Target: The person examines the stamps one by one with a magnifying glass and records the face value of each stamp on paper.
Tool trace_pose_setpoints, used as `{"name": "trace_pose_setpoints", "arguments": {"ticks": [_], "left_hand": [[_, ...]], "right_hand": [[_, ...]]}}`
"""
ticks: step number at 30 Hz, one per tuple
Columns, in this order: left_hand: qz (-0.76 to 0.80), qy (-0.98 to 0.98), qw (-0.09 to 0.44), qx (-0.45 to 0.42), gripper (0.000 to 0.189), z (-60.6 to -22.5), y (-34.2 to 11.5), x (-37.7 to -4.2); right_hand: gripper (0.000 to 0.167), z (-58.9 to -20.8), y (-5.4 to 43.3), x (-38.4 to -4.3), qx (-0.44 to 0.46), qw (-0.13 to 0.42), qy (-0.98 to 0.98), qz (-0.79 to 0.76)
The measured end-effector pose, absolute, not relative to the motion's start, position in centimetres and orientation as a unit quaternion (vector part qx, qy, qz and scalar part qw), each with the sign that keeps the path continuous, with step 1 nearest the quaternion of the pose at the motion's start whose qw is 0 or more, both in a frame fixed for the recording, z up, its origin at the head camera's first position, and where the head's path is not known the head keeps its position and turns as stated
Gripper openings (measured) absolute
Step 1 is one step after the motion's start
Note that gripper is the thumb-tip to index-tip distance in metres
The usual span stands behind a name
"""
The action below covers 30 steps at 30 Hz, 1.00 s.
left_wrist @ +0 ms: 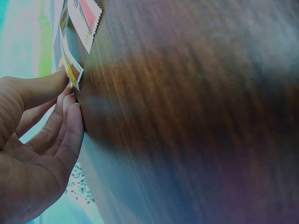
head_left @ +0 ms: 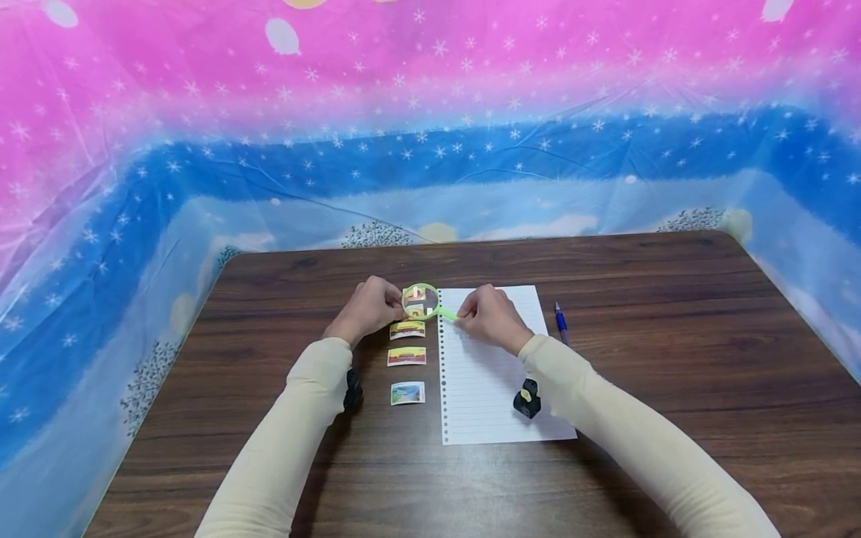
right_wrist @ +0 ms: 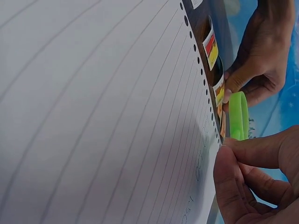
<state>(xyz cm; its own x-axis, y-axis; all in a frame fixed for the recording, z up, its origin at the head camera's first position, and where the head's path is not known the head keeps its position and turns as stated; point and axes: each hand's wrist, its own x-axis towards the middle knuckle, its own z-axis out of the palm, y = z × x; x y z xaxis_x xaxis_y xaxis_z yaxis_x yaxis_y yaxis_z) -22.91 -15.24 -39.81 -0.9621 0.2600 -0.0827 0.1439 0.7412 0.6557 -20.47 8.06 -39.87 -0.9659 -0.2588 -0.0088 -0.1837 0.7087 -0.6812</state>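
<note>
My right hand [head_left: 494, 317] pinches the handle of a green magnifying glass [right_wrist: 238, 116] between thumb and fingers. Its round lens [head_left: 421, 301] is over the far end of a column of postage stamps, two of them showing through the glass. Beside the lens on the left, my left hand [head_left: 370, 305] has thumb and fingertips together at the edge of a stamp [head_left: 415, 309] seen through the lens. Nearer me lie a yellow stamp [head_left: 406, 329], a red and yellow stamp [head_left: 406, 356] and a landscape stamp [head_left: 407, 393]. The left wrist view shows the left hand's thumb [left_wrist: 46, 88] partly covering what it pinches.
A lined sheet of paper [head_left: 484, 403] with punched holes lies right of the stamps, under my right hand and forearm, with handwriting near its far end. Right of the sheet is a blue pen [head_left: 561, 320]. The brown wooden table [head_left: 673, 336] meets a patterned cloth [head_left: 430, 164] behind.
</note>
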Motion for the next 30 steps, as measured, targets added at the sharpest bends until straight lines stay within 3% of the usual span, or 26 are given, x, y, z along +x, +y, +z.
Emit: {"name": "trace_pose_setpoints", "arguments": {"ticks": [15,30], "left_hand": [[0.346,0.928,0.084,0.108,0.009,-39.8,-15.2,-22.8],[0.355,0.927,0.09,0.088,0.012,-39.8,-15.2,-22.9]], "right_hand": [[0.005,-39.3,8.4,-20.1,-0.115,0.062,0.919,-0.373],[0.009,-37.3,13.3,-18.4,-0.112,0.046,0.889,-0.442]]}}
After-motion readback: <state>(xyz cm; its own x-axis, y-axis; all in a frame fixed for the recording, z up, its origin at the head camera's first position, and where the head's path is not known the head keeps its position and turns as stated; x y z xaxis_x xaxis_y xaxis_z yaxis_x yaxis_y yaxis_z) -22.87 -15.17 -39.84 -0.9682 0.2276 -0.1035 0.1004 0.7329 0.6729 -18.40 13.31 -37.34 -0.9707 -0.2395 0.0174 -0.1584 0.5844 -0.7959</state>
